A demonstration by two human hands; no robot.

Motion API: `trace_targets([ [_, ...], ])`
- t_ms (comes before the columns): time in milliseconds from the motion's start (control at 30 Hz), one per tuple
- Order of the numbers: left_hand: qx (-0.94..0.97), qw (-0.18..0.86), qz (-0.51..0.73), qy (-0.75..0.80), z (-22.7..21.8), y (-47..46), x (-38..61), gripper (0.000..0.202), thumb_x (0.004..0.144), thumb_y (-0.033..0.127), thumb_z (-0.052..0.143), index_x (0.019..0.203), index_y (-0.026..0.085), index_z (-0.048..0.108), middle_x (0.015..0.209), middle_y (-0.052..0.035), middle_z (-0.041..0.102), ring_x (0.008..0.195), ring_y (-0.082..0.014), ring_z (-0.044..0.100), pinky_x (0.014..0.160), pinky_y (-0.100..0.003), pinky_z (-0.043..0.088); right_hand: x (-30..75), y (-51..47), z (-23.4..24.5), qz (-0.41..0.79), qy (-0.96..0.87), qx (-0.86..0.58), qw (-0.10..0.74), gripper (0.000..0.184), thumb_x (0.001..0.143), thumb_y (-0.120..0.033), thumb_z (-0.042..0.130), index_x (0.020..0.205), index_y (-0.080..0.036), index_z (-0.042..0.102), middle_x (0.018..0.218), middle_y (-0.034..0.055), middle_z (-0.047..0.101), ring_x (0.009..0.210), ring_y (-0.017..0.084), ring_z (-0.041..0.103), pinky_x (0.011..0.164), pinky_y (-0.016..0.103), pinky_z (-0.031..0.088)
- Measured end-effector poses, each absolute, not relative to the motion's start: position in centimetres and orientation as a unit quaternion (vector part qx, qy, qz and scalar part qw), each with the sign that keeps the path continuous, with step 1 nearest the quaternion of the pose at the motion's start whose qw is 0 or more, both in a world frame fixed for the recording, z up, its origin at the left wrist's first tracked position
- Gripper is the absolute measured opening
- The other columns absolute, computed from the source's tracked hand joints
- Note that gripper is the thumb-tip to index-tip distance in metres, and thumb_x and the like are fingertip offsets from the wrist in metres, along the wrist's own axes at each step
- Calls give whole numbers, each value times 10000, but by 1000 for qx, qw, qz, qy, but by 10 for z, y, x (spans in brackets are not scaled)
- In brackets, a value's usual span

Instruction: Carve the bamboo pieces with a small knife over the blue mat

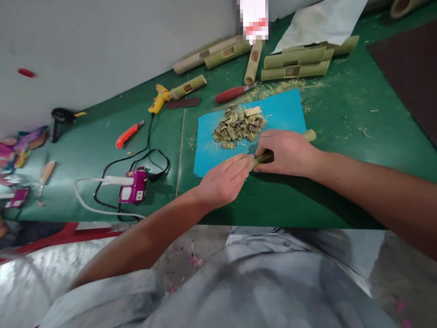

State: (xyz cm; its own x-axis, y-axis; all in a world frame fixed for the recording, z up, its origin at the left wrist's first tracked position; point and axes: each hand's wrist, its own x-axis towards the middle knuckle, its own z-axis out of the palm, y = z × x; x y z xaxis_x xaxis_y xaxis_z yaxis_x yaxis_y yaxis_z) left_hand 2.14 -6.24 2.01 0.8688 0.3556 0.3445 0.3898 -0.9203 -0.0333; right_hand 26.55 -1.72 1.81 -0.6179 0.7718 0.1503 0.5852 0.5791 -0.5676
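Observation:
My right hand is wrapped round a green bamboo tube that lies across the near edge of a blue cutting mat; the tube's far end sticks out past my knuckles. My left hand is closed at the tube's near end, its fingertips touching it; whatever it pinches there is hidden. A pile of bamboo chips lies on the mat just beyond both hands.
On the green table lie several cut bamboo tubes at the back, a red-handled knife, a yellow glue gun, an orange utility knife, and a purple power strip with cables. White paper lies at the back right.

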Motion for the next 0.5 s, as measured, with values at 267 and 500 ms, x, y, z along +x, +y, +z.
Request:
trace_targets([
  [267,-963,74,-173,-194,19,-60,27,362,1000,105,444,1340,35,546,1281,-206,668,1256,-290,624,1029,-460,597,266,-17,17,238,-866,-396,189,212,771,-396,722,821,-198,666,896,64,671,869,219,612,706,318,422],
  [500,-952,97,-173,-231,25,-69,19,332,992,112,492,1313,73,565,1197,-176,708,1125,-249,676,968,-398,601,265,-17,20,240,-864,-406,175,174,764,-351,729,791,-199,649,894,63,671,882,228,612,680,315,401],
])
